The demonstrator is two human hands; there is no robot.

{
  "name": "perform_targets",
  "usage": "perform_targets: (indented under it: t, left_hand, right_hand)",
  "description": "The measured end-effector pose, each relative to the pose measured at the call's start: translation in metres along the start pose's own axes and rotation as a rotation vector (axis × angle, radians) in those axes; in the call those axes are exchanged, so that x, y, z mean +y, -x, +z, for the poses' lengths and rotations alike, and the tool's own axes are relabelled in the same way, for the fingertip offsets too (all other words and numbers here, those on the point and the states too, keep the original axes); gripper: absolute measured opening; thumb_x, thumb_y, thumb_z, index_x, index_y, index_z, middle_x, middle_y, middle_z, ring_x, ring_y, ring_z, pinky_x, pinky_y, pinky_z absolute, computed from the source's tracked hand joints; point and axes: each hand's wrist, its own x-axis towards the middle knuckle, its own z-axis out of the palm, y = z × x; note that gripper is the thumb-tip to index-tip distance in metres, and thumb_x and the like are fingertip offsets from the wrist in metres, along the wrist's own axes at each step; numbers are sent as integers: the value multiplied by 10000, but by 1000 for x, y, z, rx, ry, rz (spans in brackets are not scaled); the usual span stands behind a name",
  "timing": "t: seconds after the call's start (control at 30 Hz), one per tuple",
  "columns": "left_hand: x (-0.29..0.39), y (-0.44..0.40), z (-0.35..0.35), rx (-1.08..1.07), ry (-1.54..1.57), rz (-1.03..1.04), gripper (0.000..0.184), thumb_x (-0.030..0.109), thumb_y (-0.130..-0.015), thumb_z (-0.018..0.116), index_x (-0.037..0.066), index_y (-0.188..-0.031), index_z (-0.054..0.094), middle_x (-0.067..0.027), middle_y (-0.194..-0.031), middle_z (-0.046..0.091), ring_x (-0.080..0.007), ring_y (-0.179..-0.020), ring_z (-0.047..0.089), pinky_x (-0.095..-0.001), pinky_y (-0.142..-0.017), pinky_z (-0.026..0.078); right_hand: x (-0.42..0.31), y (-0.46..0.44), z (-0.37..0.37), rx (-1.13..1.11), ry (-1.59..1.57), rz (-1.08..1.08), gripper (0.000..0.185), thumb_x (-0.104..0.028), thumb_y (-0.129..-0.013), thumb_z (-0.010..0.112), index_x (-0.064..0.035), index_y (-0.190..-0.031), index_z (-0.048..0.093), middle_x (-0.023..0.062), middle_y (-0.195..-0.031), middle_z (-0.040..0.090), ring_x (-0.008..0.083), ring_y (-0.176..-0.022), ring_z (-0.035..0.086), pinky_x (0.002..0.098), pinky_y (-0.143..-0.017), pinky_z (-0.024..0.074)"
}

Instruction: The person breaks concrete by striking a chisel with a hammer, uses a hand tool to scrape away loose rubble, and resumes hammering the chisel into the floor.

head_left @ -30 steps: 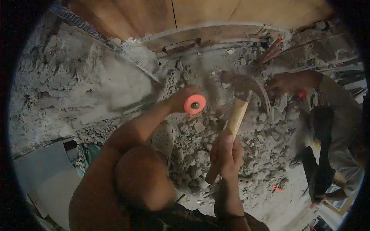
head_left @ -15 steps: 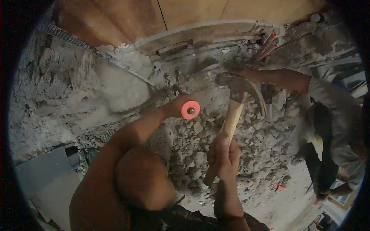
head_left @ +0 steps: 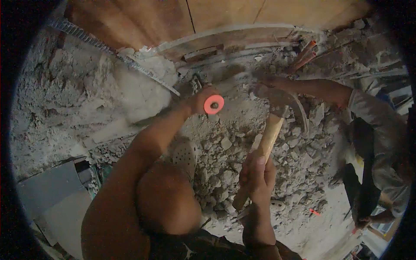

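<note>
My left hand (head_left: pixel 203 99) is wrapped round a chisel with a round pink hand guard (head_left: pixel 214 105), whose metal end faces up at me. The chisel's lower part is hidden beneath the guard and hand. In my right hand (head_left: pixel 257 173) is a claw hammer (head_left: pixel 271 132), gripped by its wooden handle. The hammer's head is raised to the right of the guard, apart from it. Broken rubble (head_left: pixel 223 173) lies below both hands.
At the right a co-worker's arm (head_left: pixel 320 89) reaches in behind the hammer head. Orange pipes (head_left: pixel 305 56) stick up near the wooden panels (head_left: pixel 225 15). A metal strip (head_left: pixel 147 73) crosses the upper left; a grey board (head_left: pixel 50 186) lies lower left.
My left hand and the pink-guarded chisel have moved up, away from me. The hammer has shifted slightly right. Over the last second, the co-worker's arm has reached further left.
</note>
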Motion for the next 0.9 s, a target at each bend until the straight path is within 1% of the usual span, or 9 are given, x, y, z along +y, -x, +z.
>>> perform_targets:
  t: [0.1,0.23,0.3,0.33,0.5,0.57,0.6,0.73,0.9]
  left_hand:
    - [-8,32,33,91,-51,37,560,272,-654,842,94,-1118,582,-121,-1113,581,-304,-1053,556,-430,-933,453]
    - [33,31,29,-214,74,-132,550,299,-695,810,96,-1146,570,-114,-1150,572,-303,-1086,550,-434,-986,424]
    - [29,20,28,3,-100,37,665,300,-633,830,69,-1190,549,-127,-1181,569,-314,-1097,546,-426,-970,430]
    - [44,5,11,47,-86,46,543,264,-654,823,97,-1114,587,-116,-1120,583,-295,-1088,543,-408,-983,414]
    - [-1,-16,-10,115,0,-93,548,225,-605,833,82,-1071,583,-114,-1052,572,-309,-1036,532,-405,-975,394]
    - [-18,-18,-12,-307,-91,14,581,211,-592,834,79,-1098,581,-119,-1076,574,-311,-1051,526,-413,-983,392]
    - [-17,9,23,45,-84,36,631,208,-590,838,87,-1152,576,-114,-1138,580,-296,-1090,527,-409,-991,389]
    - [11,29,36,-35,476,-106,662,201,-612,844,90,-1202,564,-87,-1186,579,-270,-1118,522,-405,-995,384]
    - [36,-12,13,21,114,136,601,202,-628,847,78,-1148,573,-102,-1132,583,-266,-1096,530,-395,-954,416]
  right_hand:
    - [2,-1,1,-24,-30,-17,276,-346,-993,460,-73,-952,476,-18,-642,476,56,-494,430,214,-434,349]
    - [4,-2,4,-74,-43,-15,266,-332,-999,453,-70,-959,478,-18,-648,473,57,-509,431,214,-443,347]
    - [7,-4,8,-54,7,-48,312,-363,-1002,417,-66,-937,485,-6,-622,467,67,-480,426,222,-422,356]
    - [8,-4,10,-34,59,-83,362,-394,-1006,382,-61,-915,492,6,-596,462,76,-450,422,230,-401,366]
    - [10,0,11,-45,1,-18,315,-359,-1001,422,-56,-950,486,-10,-618,458,66,-481,416,225,-428,355]
    - [8,1,11,-63,-48,20,265,-313,-1000,454,-51,-968,473,-22,-635,451,59,-509,412,222,-454,348]
    - [8,2,11,-74,-56,17,264,-315,-1001,452,-54,-967,472,-23,-635,448,57,-508,409,221,-452,345]
    - [10,-2,12,-98,-77,-23,261,-319,-1000,450,-63,-954,466,-26,-629,445,54,-501,404,220,-440,336]
    - [11,-2,9,-94,-24,-19,259,-321,-1000,450,-67,-951,464,-26,-629,448,55,-493,401,221,-435,334]
